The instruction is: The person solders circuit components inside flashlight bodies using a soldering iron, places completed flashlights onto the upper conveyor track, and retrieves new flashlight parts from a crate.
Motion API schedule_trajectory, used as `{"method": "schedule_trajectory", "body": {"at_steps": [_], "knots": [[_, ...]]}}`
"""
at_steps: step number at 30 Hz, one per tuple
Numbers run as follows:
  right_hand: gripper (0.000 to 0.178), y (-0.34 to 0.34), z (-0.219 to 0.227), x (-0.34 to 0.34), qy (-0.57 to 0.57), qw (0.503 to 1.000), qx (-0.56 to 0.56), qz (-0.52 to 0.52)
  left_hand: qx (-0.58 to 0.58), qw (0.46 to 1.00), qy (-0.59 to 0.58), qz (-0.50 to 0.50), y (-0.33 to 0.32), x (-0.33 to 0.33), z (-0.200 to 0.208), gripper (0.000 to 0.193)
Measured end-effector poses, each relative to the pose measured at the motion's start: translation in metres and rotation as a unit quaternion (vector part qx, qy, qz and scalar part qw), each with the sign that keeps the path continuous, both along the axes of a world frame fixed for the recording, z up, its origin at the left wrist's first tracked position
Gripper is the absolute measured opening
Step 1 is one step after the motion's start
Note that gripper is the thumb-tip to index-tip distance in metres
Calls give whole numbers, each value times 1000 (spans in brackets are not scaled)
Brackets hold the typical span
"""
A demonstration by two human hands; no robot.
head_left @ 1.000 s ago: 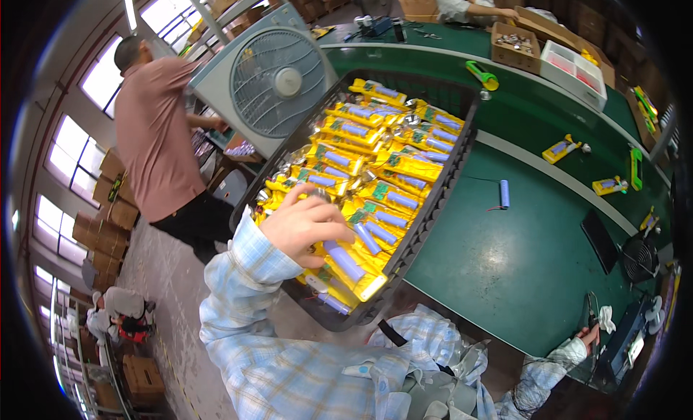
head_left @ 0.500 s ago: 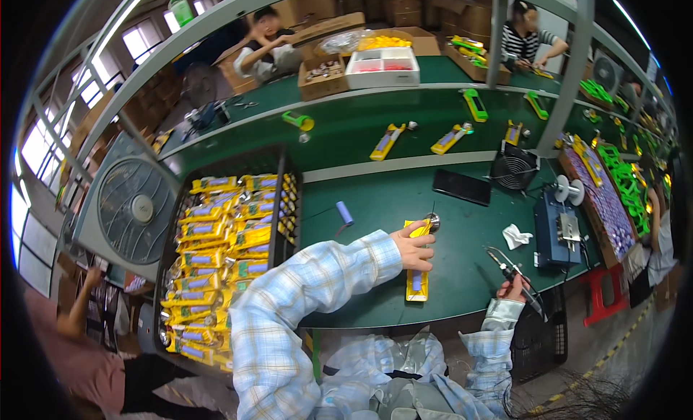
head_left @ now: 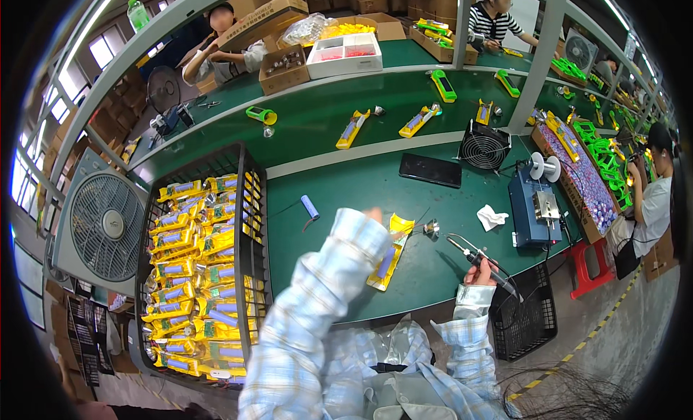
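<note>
My right hand (head_left: 479,273) grips a soldering iron (head_left: 494,270), its thin metal tip pointing up and left above the green bench. A yellow flashlight housing (head_left: 398,236) lies tilted on the bench in front of me, with a purple battery cell (head_left: 385,263) inside. A round silver reflector (head_left: 431,228) rests by its upper end, joined by a thin wire. My left hand (head_left: 375,215) is just left of the housing, mostly hidden behind the plaid sleeve, so its fingers cannot be read. Further left lies a loose purple cell (head_left: 309,206) with a wire.
A black crate (head_left: 249,276) of yellow housings stands at left beside a grey fan (head_left: 108,221). Across the bench are a black phone (head_left: 430,170), small black fan (head_left: 484,146), white tissue (head_left: 492,217) and blue soldering unit (head_left: 533,207). Co-workers sit beyond the rail.
My left hand has let go of the housing and moved left and up. The housing now lies more tilted. The soldering iron stays in my right hand. The whole view has shifted.
</note>
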State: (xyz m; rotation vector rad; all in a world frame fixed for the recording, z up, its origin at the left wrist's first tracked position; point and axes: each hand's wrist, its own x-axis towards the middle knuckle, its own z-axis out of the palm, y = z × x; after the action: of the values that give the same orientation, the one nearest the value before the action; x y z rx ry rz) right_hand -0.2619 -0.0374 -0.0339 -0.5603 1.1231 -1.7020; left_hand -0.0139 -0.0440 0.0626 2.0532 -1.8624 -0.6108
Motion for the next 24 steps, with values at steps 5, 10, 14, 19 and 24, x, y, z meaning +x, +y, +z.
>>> {"method": "schedule_trajectory", "body": {"at_steps": [5,10,14,19,24], "knots": [[14,1,-8,-7,-14,1000,-6,-5,19,988,-146,47,41,-38,-33,65],[18,-1,-17,-20,29,999,-3,21,20,997,-78,10,63,-7,-60,53],[22,0,-17,-8,68,997,-10,31,-120,992,-31,35,73,6,-61,49],[22,2,-10,6,64,997,9,50,-258,962,63,-70,60,6,-65,15],[20,5,-6,2,70,995,8,69,-267,958,88,-57,53,7,-76,9]]}}
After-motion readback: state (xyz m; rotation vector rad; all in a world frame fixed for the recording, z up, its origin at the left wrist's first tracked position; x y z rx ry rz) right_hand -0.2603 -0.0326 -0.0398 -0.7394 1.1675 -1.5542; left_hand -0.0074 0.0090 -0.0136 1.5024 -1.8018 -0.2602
